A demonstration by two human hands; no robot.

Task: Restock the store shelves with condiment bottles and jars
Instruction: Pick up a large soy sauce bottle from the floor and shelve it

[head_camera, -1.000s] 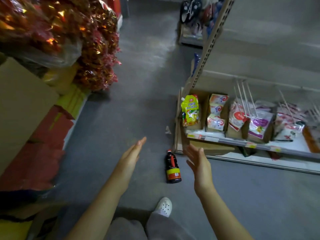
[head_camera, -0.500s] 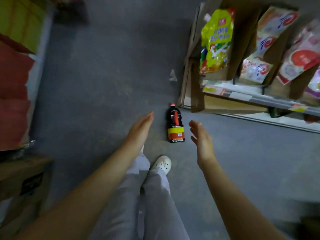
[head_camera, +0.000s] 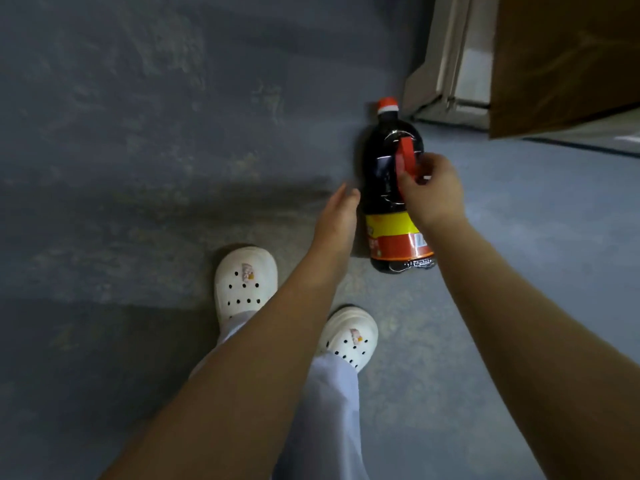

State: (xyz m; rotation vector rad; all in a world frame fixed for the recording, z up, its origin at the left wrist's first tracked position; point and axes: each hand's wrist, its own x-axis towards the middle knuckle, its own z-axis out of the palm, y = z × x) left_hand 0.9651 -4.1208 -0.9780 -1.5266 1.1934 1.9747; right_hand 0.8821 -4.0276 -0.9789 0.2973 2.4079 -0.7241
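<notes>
The grey floor (head_camera: 138,133) fills the left side, mottled and bare. Lower down stand two white clogs (head_camera: 245,284), the left one further forward, the right one (head_camera: 349,336) partly covered by a pale trouser leg (head_camera: 329,410).

The left hand (head_camera: 337,216) reaches down past the clogs with its fingers straight and together, flat and holding nothing. Its fingertips lie right at the bottle's left side; whether they touch it I cannot tell.

The bottle (head_camera: 384,174) stands on the floor just right of that hand. It is dark, with a red cap (head_camera: 388,105) at the far end, a red handle (head_camera: 406,155) on its shoulder, and a yellow and red label (head_camera: 391,237) low around its body.

The right hand (head_camera: 431,195) is over the bottle's right shoulder, fingers curled around the red handle and closed on it. Its forearm crosses the lower right of the label.

Further right and beyond the bottle, the pale shelf base (head_camera: 450,81) meets the floor close to the cap. A brown cardboard panel (head_camera: 561,60) hangs over it in the upper right corner.
</notes>
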